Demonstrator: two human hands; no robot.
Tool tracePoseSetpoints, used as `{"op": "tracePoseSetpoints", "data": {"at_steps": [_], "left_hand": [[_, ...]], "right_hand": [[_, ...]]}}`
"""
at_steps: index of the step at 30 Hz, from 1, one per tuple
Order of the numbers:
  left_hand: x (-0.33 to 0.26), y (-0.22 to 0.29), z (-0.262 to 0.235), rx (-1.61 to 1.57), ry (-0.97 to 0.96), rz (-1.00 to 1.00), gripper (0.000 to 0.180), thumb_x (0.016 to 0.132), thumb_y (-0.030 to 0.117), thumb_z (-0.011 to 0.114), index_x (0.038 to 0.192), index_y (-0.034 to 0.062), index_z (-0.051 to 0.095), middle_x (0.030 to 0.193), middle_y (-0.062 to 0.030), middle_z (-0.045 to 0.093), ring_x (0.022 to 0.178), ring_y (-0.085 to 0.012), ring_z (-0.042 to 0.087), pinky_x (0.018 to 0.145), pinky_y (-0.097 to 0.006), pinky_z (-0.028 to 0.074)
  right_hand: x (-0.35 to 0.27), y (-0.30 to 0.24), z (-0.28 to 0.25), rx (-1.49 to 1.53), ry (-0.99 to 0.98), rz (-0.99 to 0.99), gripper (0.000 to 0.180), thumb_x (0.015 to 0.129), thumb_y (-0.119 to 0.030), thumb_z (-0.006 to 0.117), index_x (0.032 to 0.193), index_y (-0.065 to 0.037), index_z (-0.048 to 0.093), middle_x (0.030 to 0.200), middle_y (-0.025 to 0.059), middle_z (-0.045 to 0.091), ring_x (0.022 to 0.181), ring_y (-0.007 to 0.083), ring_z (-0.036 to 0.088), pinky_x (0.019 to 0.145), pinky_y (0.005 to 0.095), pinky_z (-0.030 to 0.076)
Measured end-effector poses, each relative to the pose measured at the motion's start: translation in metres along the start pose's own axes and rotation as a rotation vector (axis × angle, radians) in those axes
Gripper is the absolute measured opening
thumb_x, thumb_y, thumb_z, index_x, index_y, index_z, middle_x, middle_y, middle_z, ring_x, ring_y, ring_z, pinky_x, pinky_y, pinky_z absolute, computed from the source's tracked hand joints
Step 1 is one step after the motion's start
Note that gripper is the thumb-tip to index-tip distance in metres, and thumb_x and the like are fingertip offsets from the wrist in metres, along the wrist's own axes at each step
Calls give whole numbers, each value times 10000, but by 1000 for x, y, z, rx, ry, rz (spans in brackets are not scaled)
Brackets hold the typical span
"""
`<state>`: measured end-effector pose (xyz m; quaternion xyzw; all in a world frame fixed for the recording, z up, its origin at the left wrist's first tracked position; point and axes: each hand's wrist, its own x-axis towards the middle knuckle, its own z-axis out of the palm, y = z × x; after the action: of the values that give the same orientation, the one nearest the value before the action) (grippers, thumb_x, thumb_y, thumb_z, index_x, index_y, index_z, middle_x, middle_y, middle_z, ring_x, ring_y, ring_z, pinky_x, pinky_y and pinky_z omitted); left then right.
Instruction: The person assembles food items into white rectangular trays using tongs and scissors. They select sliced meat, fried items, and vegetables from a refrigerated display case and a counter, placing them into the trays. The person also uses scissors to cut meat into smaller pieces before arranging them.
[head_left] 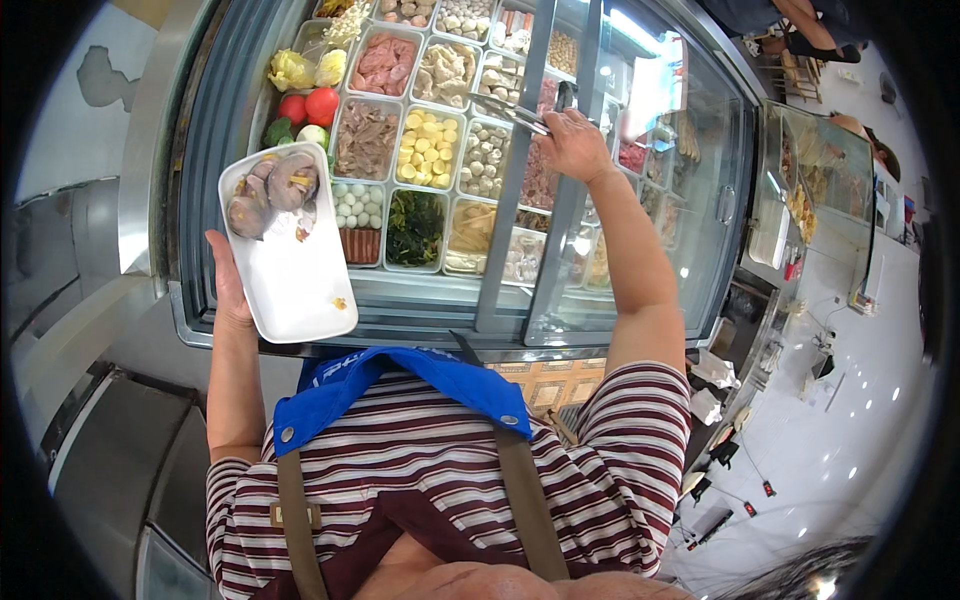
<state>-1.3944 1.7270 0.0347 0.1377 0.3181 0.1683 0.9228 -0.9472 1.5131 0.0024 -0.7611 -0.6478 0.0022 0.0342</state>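
Note:
My left hand (226,283) holds a white rectangular tray (295,270) from beneath, over the near edge of a chest display case. Greyish-pink pieces of food (270,190) lie at the tray's far end, with a few small scraps nearer me. My right hand (575,143) is shut on metal tongs (512,111), reaching into the case over the middle bins. The tong tips point left above a bin of pale round balls (487,160). Whether the tongs grip any food I cannot tell.
The display case (400,310) holds several bins: yellow chunks (428,148), raw pink meat (384,64), dark greens (414,228), white balls (356,205), tomatoes (308,106). Sliding glass lids (640,200) cover its right half. A steel counter (110,450) stands at left.

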Motion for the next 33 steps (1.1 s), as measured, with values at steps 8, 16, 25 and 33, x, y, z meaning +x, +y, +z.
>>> {"op": "tracePoseSetpoints", "data": {"at_steps": [8, 16, 25, 33], "left_hand": [[0, -28, 36, -85, -132, -13, 869, 827, 691, 406, 1440, 98, 242, 1398, -185, 386, 1213, -364, 467, 971, -488, 438], [58, -22, 41, -110, -118, -265, 765, 879, 642, 348, 1410, 92, 313, 1360, -195, 426, 1176, -389, 487, 978, -506, 422], [161, -33, 15, -68, -180, -561, 603, 929, 503, 378, 1320, 47, 429, 1241, -190, 534, 1087, -352, 561, 932, -479, 471], [174, -63, 22, -85, -179, -673, 613, 922, 525, 373, 1334, 73, 423, 1251, -171, 534, 1066, -332, 578, 919, -468, 483]], "right_hand": [[-42, 36, -12, 7, -58, 78, 272, 830, -266, 598, 977, -46, 536, 876, 131, 640, 871, 309, 581, 773, 403, 481], [-64, -118, -33, 76, -426, 799, 448, 840, -409, 600, 988, 9, 531, 913, 222, 636, 831, 371, 640, 712, 453, 514], [-84, -226, 68, -31, -674, 913, 157, 749, -52, 573, 825, 54, 660, 834, 211, 649, 754, 320, 670, 634, 376, 557], [-40, -188, 100, -130, -1062, 940, 170, 782, -120, 611, 910, -57, 704, 1023, 134, 629, 876, 284, 647, 454, 464, 525]]}}
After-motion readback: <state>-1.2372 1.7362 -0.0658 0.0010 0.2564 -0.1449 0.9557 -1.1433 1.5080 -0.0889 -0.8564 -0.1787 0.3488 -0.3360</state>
